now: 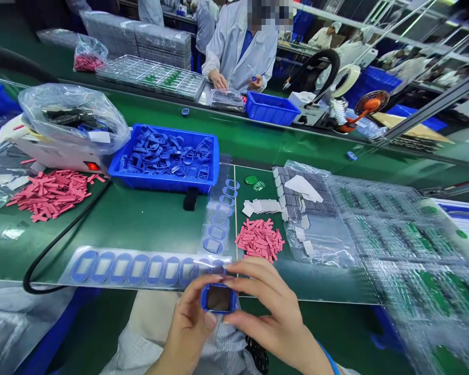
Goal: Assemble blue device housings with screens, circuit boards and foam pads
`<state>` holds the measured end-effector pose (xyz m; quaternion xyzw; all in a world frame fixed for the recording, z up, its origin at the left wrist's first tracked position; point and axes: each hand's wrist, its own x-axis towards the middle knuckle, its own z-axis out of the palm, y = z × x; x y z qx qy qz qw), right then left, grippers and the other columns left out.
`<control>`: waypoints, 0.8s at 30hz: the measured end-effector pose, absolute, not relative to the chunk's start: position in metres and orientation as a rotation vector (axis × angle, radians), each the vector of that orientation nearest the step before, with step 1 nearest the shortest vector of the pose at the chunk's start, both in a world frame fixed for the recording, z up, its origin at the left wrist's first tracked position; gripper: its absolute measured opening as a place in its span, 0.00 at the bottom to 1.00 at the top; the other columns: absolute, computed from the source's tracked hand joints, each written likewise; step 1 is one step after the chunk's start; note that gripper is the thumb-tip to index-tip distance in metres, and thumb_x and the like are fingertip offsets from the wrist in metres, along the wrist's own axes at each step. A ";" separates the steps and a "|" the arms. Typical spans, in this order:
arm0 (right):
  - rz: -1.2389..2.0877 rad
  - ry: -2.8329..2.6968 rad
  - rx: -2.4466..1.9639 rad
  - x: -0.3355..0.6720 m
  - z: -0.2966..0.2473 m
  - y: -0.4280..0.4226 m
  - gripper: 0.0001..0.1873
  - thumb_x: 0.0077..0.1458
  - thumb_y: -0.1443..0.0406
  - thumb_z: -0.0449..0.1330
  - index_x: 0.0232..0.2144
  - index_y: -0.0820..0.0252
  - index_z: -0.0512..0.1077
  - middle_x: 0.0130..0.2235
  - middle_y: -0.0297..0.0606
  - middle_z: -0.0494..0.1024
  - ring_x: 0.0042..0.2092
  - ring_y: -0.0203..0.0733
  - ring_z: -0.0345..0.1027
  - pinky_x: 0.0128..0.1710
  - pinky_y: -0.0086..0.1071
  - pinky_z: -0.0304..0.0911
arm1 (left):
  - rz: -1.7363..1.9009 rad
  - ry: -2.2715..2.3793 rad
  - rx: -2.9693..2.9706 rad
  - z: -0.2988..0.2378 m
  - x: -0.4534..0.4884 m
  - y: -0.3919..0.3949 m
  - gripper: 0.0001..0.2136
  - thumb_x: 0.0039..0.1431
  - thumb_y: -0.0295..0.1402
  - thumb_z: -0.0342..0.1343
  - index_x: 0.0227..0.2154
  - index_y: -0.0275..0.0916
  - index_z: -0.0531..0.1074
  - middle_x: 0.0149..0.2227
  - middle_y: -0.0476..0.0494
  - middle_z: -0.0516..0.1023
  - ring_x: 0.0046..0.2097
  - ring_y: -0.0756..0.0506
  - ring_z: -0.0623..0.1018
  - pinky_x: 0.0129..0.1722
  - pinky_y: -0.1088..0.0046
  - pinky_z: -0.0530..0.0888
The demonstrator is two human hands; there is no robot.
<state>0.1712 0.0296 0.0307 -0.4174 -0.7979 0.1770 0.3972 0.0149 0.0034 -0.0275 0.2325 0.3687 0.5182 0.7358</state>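
Both hands hold one small blue rectangular frame (219, 298) with a dark centre, just in front of the table's near edge, over my lap. My left hand (189, 325) pinches its left side; my right hand (271, 307) grips its top and right side with curled fingers. Right above the frame lies a clear strip (140, 268) carrying a row of blue oval rings. A second strip of rings (221, 219) runs away from me toward a blue bin (166, 179) full of blue frames. A pile of pink strips (260, 238) lies just beyond my right hand.
A larger pink strip pile (49, 192) and a bagged machine (68, 122) sit left. Clear trays with green parts (406, 234) fill the right. A black cable (58, 240) crosses the green mat. A person in a white coat (240, 47) works across the conveyor beside another blue bin (271, 108).
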 end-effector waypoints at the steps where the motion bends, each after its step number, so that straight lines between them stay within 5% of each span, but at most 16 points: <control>1: 0.450 -2.044 -1.035 0.170 0.032 0.032 0.16 0.57 0.54 0.57 0.41 0.58 0.70 0.42 0.42 0.78 0.45 0.42 0.72 0.43 0.37 0.70 | 1.178 0.839 0.485 -0.028 0.016 0.004 0.18 0.39 0.46 0.68 0.36 0.53 0.79 0.42 0.47 0.81 0.51 0.40 0.75 0.53 0.68 0.69; 7: 0.245 -2.130 -1.292 0.210 0.021 0.109 0.12 0.61 0.56 0.53 0.40 0.54 0.71 0.44 0.39 0.78 0.47 0.43 0.71 0.49 0.41 0.68 | 1.236 0.912 0.144 -0.001 0.012 0.018 0.21 0.28 0.48 0.70 0.28 0.42 0.80 0.30 0.46 0.83 0.36 0.40 0.82 0.39 0.69 0.78; 11: 0.219 -2.103 -1.649 0.259 -0.004 0.208 0.11 0.58 0.62 0.58 0.42 0.60 0.72 0.45 0.46 0.76 0.46 0.48 0.71 0.47 0.47 0.67 | 1.234 0.939 0.123 0.002 0.007 0.020 0.21 0.28 0.46 0.71 0.27 0.39 0.80 0.27 0.45 0.82 0.32 0.42 0.81 0.38 0.69 0.79; 18: 0.488 -2.304 -1.935 0.293 -0.032 0.297 0.14 0.60 0.60 0.56 0.46 0.61 0.69 0.47 0.40 0.73 0.44 0.41 0.70 0.43 0.41 0.69 | 1.209 0.912 0.122 -0.006 -0.002 0.015 0.22 0.30 0.47 0.71 0.29 0.39 0.80 0.28 0.43 0.80 0.33 0.42 0.80 0.40 0.63 0.78; 24: 0.609 -2.323 -1.947 0.297 -0.031 0.303 0.13 0.60 0.60 0.57 0.44 0.62 0.69 0.44 0.39 0.74 0.41 0.39 0.71 0.40 0.38 0.70 | 1.198 0.967 0.132 -0.001 -0.006 0.014 0.22 0.31 0.48 0.70 0.29 0.39 0.80 0.28 0.44 0.81 0.34 0.44 0.80 0.40 0.71 0.76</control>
